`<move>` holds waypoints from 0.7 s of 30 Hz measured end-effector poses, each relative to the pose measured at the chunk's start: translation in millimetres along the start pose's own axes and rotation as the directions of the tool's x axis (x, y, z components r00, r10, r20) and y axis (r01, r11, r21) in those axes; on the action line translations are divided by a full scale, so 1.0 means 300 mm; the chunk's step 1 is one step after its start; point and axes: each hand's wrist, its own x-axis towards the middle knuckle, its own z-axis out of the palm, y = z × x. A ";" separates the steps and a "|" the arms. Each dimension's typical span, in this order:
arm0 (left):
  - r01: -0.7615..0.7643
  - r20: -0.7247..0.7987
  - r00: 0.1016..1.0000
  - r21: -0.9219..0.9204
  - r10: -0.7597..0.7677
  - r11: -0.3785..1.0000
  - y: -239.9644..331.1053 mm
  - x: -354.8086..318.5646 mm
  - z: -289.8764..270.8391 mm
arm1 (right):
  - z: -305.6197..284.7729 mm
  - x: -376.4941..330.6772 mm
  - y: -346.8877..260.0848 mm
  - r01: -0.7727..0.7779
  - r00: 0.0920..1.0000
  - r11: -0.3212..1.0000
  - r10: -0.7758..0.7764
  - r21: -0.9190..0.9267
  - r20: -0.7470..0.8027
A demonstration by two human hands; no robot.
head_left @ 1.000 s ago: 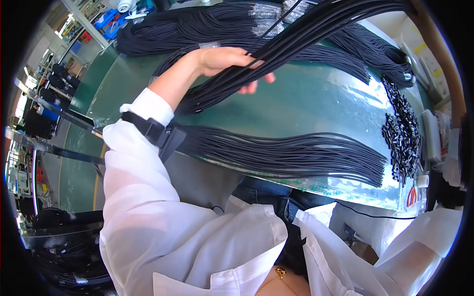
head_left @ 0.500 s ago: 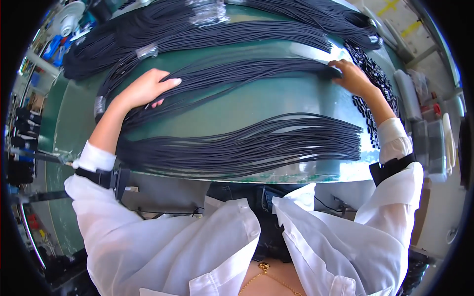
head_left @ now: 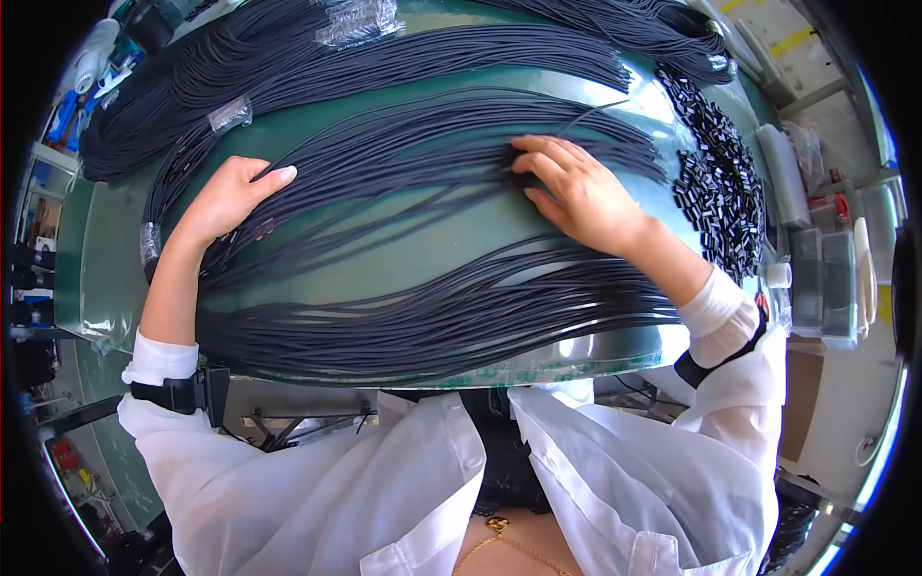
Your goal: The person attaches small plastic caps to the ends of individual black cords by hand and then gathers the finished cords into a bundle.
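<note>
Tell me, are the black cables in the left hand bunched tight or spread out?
Spread out: the black cables fan apart, and green tabletop shows between some strands. Some pass through the left hand.

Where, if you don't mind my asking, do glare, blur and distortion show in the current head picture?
In the head view, pale glare lies on the green table by the pile of short black pieces; also there, some strands of the middle cable bundle smear near the right hand, probably from motion; the head view's fisheye bows the table edge.
</note>
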 end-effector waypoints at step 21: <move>-0.167 -0.142 0.965 0.316 0.221 0.934 -0.101 -0.194 0.009 | 0.164 0.459 -0.302 0.321 0.947 0.930 -0.312 0.180 -0.081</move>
